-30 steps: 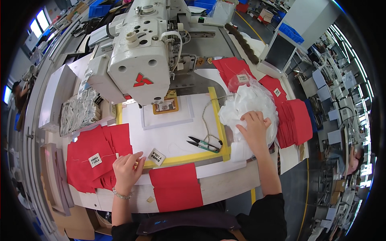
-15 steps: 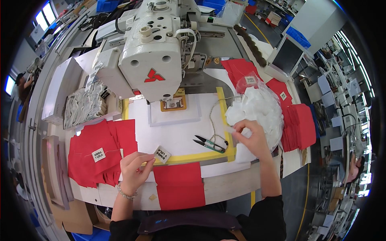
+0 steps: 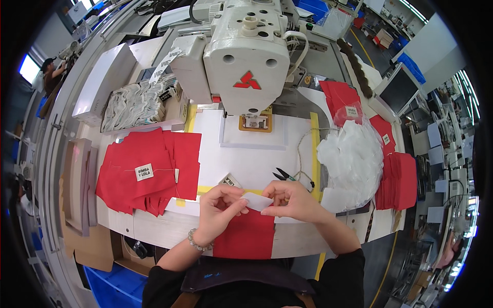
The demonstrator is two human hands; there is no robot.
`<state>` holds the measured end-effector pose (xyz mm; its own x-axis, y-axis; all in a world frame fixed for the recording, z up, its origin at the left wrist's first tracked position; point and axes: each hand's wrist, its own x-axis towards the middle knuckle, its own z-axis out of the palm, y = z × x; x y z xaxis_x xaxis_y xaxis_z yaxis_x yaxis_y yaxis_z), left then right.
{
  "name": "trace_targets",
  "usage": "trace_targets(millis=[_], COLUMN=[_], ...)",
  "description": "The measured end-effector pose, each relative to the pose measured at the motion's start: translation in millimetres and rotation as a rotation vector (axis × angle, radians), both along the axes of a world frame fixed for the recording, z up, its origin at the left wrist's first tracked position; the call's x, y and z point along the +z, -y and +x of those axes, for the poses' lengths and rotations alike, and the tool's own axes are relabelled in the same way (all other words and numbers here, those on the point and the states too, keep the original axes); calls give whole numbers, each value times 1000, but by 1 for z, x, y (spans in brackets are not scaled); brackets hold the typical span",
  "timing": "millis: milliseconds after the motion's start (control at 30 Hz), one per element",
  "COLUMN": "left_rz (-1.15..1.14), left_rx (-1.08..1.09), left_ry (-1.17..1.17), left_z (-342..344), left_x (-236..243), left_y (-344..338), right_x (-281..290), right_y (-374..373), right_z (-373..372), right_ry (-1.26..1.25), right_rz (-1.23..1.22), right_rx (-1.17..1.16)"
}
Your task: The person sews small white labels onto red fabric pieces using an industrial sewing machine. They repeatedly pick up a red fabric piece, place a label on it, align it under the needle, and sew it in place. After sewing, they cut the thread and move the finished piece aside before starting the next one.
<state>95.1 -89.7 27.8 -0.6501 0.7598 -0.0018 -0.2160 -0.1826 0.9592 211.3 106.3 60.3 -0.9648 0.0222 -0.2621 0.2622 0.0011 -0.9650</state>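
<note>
A small white slip (image 3: 261, 201) was held between the person's two hands, above the far end of a red fabric panel (image 3: 244, 237) that lay at the near edge of the worktop (image 3: 303, 242). The left hand (image 3: 218, 209) pinched the slip's left end between thumb and fingertips. The right hand (image 3: 294, 201) pinched its right end between thumb and forefinger, with the other fingers curled in. The slip thus lay right of the left hand's fingertips and left of the right hand's, touching both.

Just beyond the left hand lay a white label with black lettering (image 3: 229, 179), tilted and partly hidden by the fingers. Thread snips (image 3: 284, 173) lay just beyond the right hand, blades pointing far and left, handles mostly covered.

A heap of thin white pieces (image 3: 352, 167) stood right of and beyond the right hand, with a stack of red fabric pieces (image 3: 399, 180) farther right. Well left of the left hand spread a pile of red fabric panels (image 3: 131, 190), a white label (image 3: 144, 172) on top. At the far side stood a white sewing machine (image 3: 246, 69).
</note>
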Motion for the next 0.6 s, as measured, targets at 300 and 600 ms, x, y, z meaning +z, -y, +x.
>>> trace_targets(millis=[300, 600], left_rz=[136, 192], left_rx=[111, 122], left_ry=[195, 270], left_z=[5, 5], left_x=[-10, -10], left_y=[0, -2], right_x=[-24, -34], right_y=[4, 1], right_z=[2, 5], right_ry=[-58, -85], right_rz=[-460, -532], right_rx=[-139, -172])
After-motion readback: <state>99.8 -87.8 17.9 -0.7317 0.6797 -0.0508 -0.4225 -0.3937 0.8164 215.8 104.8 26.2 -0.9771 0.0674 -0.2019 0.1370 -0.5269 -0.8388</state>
